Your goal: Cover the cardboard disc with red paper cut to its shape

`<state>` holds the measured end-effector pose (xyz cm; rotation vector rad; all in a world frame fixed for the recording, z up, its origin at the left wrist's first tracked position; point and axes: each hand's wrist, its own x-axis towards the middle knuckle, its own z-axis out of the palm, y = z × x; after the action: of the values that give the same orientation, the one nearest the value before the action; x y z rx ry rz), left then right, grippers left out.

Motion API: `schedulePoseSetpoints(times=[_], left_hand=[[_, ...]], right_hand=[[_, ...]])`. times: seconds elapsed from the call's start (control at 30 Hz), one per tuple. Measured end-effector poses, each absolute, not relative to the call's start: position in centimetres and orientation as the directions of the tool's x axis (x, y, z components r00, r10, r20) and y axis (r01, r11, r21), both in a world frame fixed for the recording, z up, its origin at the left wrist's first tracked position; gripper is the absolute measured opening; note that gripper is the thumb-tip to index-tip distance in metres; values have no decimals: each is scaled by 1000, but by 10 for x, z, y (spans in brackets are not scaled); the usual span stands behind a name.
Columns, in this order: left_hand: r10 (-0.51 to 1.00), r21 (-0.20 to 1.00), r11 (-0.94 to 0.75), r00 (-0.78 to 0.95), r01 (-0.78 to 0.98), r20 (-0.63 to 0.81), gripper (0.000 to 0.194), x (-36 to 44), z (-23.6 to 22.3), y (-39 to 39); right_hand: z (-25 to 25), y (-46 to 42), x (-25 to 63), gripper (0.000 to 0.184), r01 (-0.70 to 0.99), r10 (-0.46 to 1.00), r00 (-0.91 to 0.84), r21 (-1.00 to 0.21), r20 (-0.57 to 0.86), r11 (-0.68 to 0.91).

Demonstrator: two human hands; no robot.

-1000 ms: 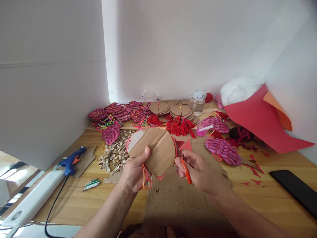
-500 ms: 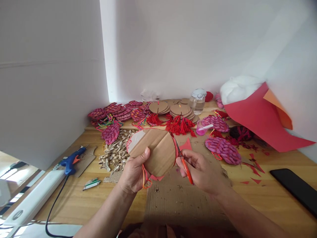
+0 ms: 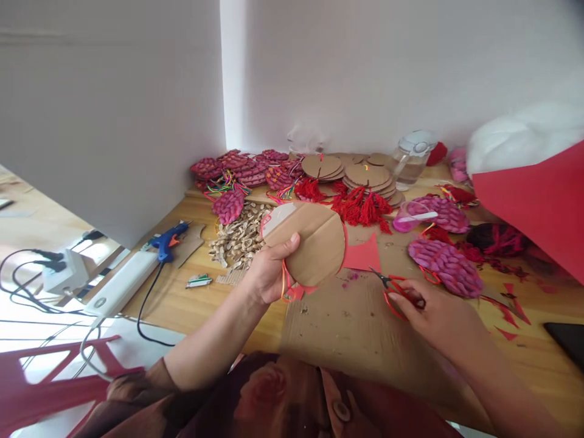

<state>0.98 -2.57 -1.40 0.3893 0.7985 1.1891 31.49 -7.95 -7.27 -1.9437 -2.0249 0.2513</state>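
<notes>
My left hand [image 3: 270, 269] is closed on a round cardboard disc [image 3: 317, 243], thumb across its face. Red paper shows along the disc's edge, and orange and pink cords [image 3: 286, 286] hang beside my fingers. My right hand [image 3: 422, 307] grips orange-handled scissors [image 3: 393, 286], whose blades point left, apart from the disc. Between the disc and the scissors lies a red paper scrap [image 3: 364, 254] on a cardboard sheet [image 3: 340, 328]. To the right of the scissors sits a braided pink-purple yarn piece [image 3: 444, 267].
Several cardboard discs with red tassels [image 3: 360, 207] stand at the back, beside a clear bottle [image 3: 413, 159]. Shells [image 3: 241, 240] are heaped on the left, near a blue glue gun [image 3: 168, 242] and a white power strip [image 3: 121, 283]. Red paper [image 3: 538, 201] and white stuffing [image 3: 520, 140] are at right.
My right hand has drawn the scissors away from the disc's edge, to the right. The disc stays in my left hand. The camera view has shifted left and down.
</notes>
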Motion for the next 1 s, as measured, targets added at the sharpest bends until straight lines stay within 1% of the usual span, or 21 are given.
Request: schedulePoseSetpoints(times=[0.07, 0.13, 0.17, 0.23, 0.27, 0.33, 0.4, 0.47, 0.53, 0.57, 0.63, 0.67, 0.73, 0.77, 0.8, 0.83, 0.9, 0.93, 1.0], left_hand=[[916, 645, 383, 183, -661, -356, 49, 9, -15, -24], [908, 637, 406, 209, -655, -364, 45, 10, -15, -24], [904, 635, 416, 222, -651, -365, 43, 11, -14, -24], [901, 636, 426, 238, -643, -363, 41, 14, -14, -25], [902, 642, 426, 240, -638, -360, 41, 16, -14, -26], [914, 674, 400, 222, -621, -338, 43, 19, -17, -28], [946, 738, 323, 182, -593, -267, 44, 20, -20, -31], [981, 828, 192, 134, -526, -143, 41, 19, -20, -35], [985, 913, 64, 173, -403, 7, 35, 18, -16, -39], [967, 946, 8, 245, -323, 75, 33, 17, -13, -42], [868, 980, -132, 459, -152, 188, 33, 15, -6, -46], [807, 970, -230, 541, -80, 236, 33, 15, -4, -48], [710, 923, -384, 638, -1, 297, 36, 16, -5, -50], [683, 913, -408, 666, 5, 302, 39, 17, -8, -50], [667, 921, -389, 689, -3, 283, 41, 17, -12, -50], [656, 943, -333, 715, -14, 242, 42, 18, -16, -51], [630, 980, -196, 763, -22, 143, 43, 19, -23, -52], [623, 987, -160, 773, -22, 118, 42, 19, -25, -53], [647, 983, -185, 749, -25, 140, 39, 19, -29, -54]], right_hand=[[-72, -82, 322, 33, 943, 989, -4, -328, 146, 52], [-64, -85, 319, 33, 918, 983, 15, -391, 183, 59], [-59, -86, 314, 32, 889, 984, 22, -453, 178, 63], [-49, -87, 299, 30, 788, 993, 1, -611, 114, 69], [-45, -87, 291, 30, 728, 997, -28, -682, 72, 70], [-41, -85, 276, 30, 617, 995, -97, -784, 16, 73], [-42, -82, 265, 30, 520, 988, -153, -851, -13, 70], [-45, -80, 261, 31, 421, 983, -179, -907, -47, 33], [-48, -80, 259, 37, 258, 971, -211, -965, -109, -53], [-49, -80, 258, 42, 140, 961, -237, -984, -144, -113], [-49, -83, 258, 53, -95, 930, -298, -963, -214, -252], [-49, -84, 257, 59, -175, 914, -324, -934, -245, -312], [-49, -87, 257, 71, -243, 888, -345, -885, -304, -397], [-49, -88, 258, 74, -248, 880, -342, -872, -330, -423], [-51, -90, 258, 74, -249, 876, -334, -863, -349, -439], [-53, -90, 259, 70, -256, 879, -315, -860, -358, -442], [-58, -91, 260, 57, -283, 887, -279, -851, -368, -442], [-61, -92, 259, 50, -298, 889, -270, -846, -369, -442], [-65, -91, 256, 39, -324, 891, -266, -837, -367, -441]])
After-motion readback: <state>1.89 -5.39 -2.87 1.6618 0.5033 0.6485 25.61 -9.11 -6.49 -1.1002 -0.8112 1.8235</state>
